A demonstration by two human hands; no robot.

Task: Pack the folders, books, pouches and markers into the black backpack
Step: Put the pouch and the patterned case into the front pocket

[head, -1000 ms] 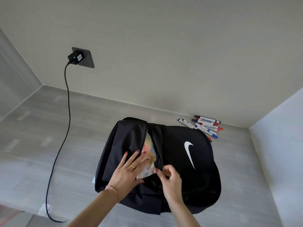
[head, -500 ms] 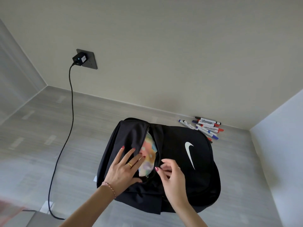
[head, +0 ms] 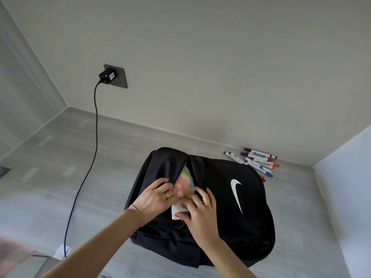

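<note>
The step in hand looks like tucking a pastel multicoloured fabric pouch (head: 183,184) through the zip opening of the black nylon backpack (head: 230,207), which lies on the pale grey wood-grain floor (head: 60,177) with its white swoosh logo facing up. The pouch sits in the slit of the opening, its upper part already between the two black edges and its lower pale corner poking out near the wrists.

The left hand (head: 154,199), wearing a gold ring and a thin bracelet, has its fingers curled over the left edge of the opening, its grip closed on that black fabric and holding the flap aside. The right hand (head: 200,213) lies over the pouch's lower end, fingers bent and pressing on it; whether they pinch the pouch or merely push it cannot be told.

The next move probably calls for pushing the pouch's exposed corner down and inward while the left hand keeps the opening wide, since the soft cloth may bunch at the narrow slit.

A loose cluster of white-barrelled markers with blue, red and black caps (head: 255,160) lies on the floor just beyond the backpack's far right corner, near the beige wall (head: 200,67), not yet packed. No folders or books are visible outside the backpack.
</note>
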